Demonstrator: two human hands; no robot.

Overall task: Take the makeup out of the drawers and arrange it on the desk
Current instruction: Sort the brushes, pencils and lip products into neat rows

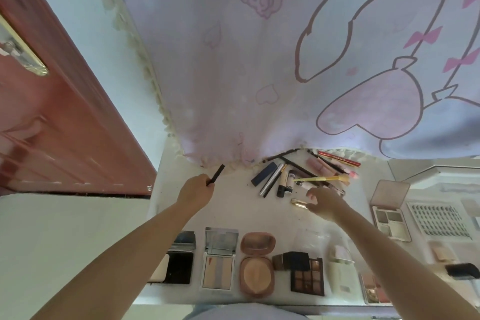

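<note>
Over the desk (233,210), left hand (194,191) grips a black pencil (216,174).

Head camera looks steeply down, close above the desk (233,215)

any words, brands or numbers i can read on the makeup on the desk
None can be read.
Red tube at the back of the pile: pale lettering along its side, too blurred to read.
White and black tube: dark marks, too small to read.
Open palettes along the front edge: no lettering visible.
</note>
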